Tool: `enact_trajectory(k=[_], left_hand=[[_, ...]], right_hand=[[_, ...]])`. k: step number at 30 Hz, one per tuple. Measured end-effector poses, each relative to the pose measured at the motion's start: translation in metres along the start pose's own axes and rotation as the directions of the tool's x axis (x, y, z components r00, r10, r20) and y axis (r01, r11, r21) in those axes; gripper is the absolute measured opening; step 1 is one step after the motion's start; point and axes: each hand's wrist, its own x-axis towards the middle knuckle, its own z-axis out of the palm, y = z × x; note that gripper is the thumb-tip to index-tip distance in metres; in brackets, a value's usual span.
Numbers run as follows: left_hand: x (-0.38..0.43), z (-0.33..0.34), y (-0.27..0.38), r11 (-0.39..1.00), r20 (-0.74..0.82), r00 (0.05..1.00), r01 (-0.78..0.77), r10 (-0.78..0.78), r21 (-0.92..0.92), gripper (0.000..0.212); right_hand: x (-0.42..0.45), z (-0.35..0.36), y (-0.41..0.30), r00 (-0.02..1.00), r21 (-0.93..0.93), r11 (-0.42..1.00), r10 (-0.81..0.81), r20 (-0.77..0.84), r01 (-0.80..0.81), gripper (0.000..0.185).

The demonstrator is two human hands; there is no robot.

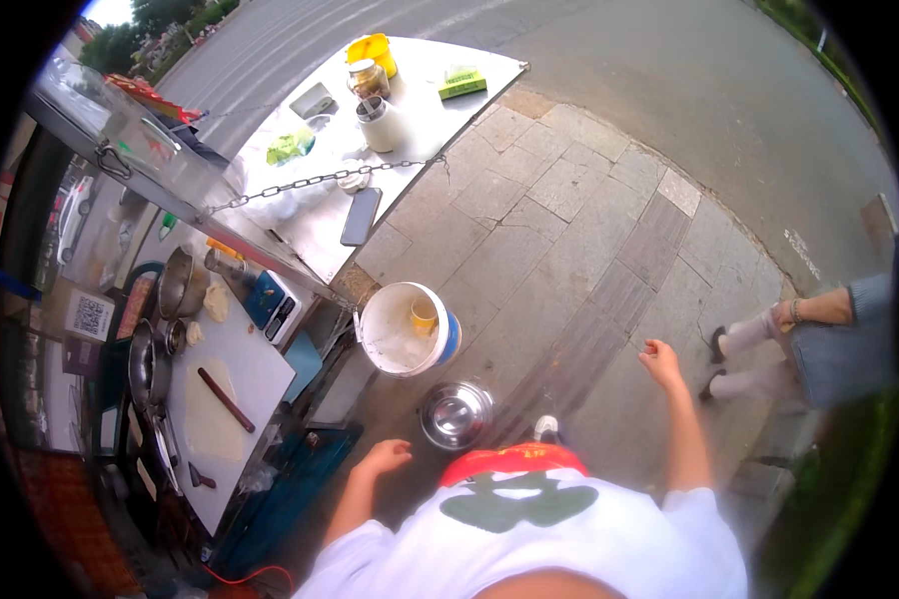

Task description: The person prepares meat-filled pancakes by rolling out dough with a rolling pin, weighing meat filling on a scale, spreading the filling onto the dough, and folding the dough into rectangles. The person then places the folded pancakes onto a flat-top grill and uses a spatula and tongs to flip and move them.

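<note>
My left hand (384, 455) hangs near the worktop's edge, fingers loosely bent, nothing seen in it. Out over the pavement on the other side is my right hand (661, 362), its fingers slightly curled around nothing. Between them a round stainless-steel lid or basin (457, 416) lies low in front of me. Beyond it stands a white plastic bucket (398, 329) with a yellow cup (423, 313) inside. On the worktop (270, 359) at left, a dark wooden rolling pin (226, 400) rests on a flat sheet of dough (204, 427). A small scraper-like tool (201, 476) is nearby.
Metal bowls (183, 283), a dough lump (216, 302) and a kitchen scale (283, 308) are on the worktop. A white side table (419, 142) holds jars, a yellow tub (372, 54) and a smartphone (361, 217). A chain (307, 182) crosses it. Another person (831, 352) is at right.
</note>
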Motion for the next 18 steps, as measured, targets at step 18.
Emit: enact_trajectory(k=[18], left_hand=[[0.065, 0.154, 0.115, 0.378, -0.260, 0.805, -0.048, -0.533, -0.924, 0.026]], right_hand=[[0.570, -0.120, -0.598, 0.819, -0.367, 0.757, -0.574, 0.023, 0.541, 0.061]])
